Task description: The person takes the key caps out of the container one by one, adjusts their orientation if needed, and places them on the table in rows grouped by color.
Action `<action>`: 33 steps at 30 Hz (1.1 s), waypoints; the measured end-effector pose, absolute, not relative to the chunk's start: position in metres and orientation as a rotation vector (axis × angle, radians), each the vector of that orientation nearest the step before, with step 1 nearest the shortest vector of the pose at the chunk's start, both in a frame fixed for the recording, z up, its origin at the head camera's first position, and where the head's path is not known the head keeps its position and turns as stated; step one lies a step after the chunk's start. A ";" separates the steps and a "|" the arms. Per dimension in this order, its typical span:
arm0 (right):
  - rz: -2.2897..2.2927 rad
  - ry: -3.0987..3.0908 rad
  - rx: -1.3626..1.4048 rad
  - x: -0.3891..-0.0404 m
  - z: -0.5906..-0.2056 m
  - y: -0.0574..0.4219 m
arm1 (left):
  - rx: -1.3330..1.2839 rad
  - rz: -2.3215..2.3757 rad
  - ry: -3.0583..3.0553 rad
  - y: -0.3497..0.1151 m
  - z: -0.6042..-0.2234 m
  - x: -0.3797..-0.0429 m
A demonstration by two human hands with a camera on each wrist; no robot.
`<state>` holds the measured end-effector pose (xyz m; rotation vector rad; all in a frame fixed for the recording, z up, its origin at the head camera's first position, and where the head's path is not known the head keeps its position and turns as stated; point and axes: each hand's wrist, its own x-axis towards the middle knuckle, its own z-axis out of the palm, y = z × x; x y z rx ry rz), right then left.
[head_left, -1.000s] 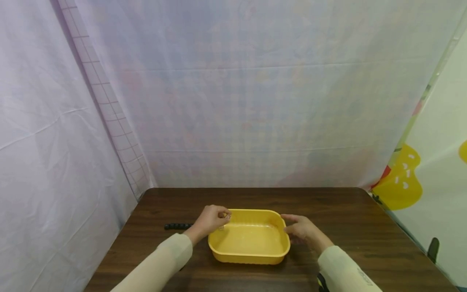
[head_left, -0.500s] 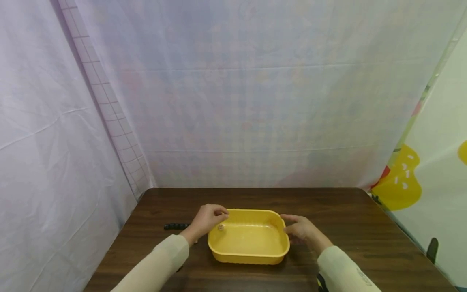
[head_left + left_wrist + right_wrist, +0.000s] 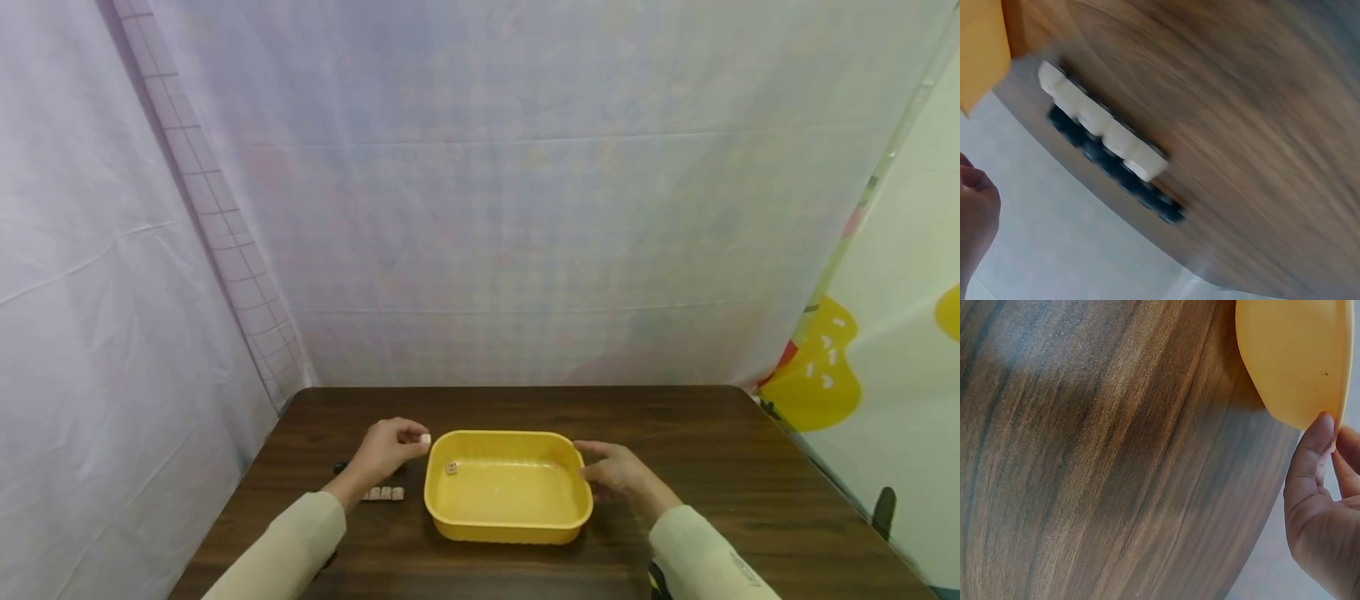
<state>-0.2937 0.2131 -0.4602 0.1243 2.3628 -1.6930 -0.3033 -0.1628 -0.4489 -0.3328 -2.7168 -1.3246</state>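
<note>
In the head view, my left hand [image 3: 382,452] pinches a small white block [image 3: 425,439] between thumb and fingertips, left of a yellow basin [image 3: 510,532]. One small marked block [image 3: 452,469] lies inside the basin near its left wall. My right hand [image 3: 621,473] grips the basin's right rim; the right wrist view shows the thumb against the wall and a finger at the rim. Below the left wrist is a row of white blocks [image 3: 1102,124], beside a row of black blocks [image 3: 1116,167]. The left wrist view shows only part of the left hand [image 3: 977,209].
The basin stands on a dark wood-grain table [image 3: 675,417]. White cloth [image 3: 510,250] hangs behind the table, and more hangs at the left. A cloth with a yellow print [image 3: 821,375] is at the right.
My left hand has moved left from over the basin's rim, uncovering the marked block in the basin and the white row on the table. The right hand stays at the rim.
</note>
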 end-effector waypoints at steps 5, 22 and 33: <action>-1.685 2.362 0.123 -0.294 -0.460 0.212 | -0.263 -1.304 -2.696 -0.195 -0.453 -0.300; -1.700 2.359 0.140 -0.294 -0.460 0.213 | -0.389 -1.049 -2.866 -0.286 -0.479 -0.279; -1.702 2.350 0.146 -0.294 -0.460 0.213 | -0.431 -1.057 -2.924 -0.290 -0.486 -0.278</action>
